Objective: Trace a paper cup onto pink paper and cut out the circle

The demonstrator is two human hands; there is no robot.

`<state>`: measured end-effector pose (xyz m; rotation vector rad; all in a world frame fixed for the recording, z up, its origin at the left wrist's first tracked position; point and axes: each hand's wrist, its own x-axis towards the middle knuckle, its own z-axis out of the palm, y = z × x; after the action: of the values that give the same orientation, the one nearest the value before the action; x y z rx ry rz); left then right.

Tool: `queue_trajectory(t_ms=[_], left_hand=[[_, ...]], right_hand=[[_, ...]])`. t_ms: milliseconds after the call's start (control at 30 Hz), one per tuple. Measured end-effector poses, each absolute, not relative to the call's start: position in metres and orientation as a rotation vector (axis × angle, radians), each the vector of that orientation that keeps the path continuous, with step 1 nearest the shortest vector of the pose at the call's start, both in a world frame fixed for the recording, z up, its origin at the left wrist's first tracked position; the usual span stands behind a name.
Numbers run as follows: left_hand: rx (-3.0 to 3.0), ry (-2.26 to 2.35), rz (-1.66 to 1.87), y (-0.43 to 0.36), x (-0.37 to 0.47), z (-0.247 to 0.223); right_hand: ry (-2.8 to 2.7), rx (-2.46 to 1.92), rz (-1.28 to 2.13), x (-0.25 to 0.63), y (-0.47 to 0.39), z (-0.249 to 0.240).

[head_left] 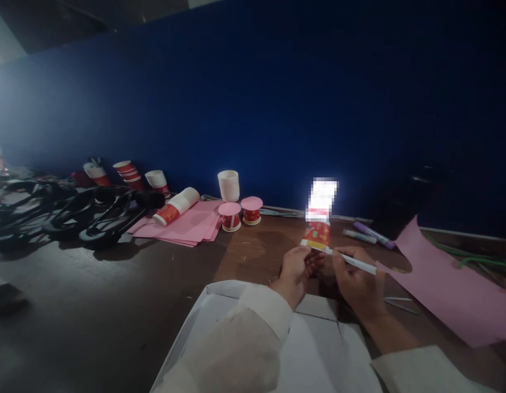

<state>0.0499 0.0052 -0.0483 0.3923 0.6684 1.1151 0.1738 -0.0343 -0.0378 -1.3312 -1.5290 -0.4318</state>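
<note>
My left hand is closed at the lower end of a red printed paper cup, which has a yellow band near its white rim. In my right hand is a slim white pen with an orange end. The pen's tip meets the cup close to the rim, beside the left fingers. Just behind the cup stands a bright screen, blurred out. Under my forearms lies a white box or lid.
Two red cup pieces with pink round tops sit left, near a white cup. Farther left are pink sheets and black headset-like gear. Right lie markers, scissors and cut pink paper. A blue partition rises behind.
</note>
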Motion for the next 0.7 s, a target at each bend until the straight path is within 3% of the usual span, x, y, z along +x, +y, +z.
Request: queue_trajectory(t_ms=[700], left_hand=[[0.359,0.676,1.097,0.0024,0.0502,-0.0393]], right_hand=[[-1.473,-1.385,-0.408,0.1749,-0.0316,-0.0438]])
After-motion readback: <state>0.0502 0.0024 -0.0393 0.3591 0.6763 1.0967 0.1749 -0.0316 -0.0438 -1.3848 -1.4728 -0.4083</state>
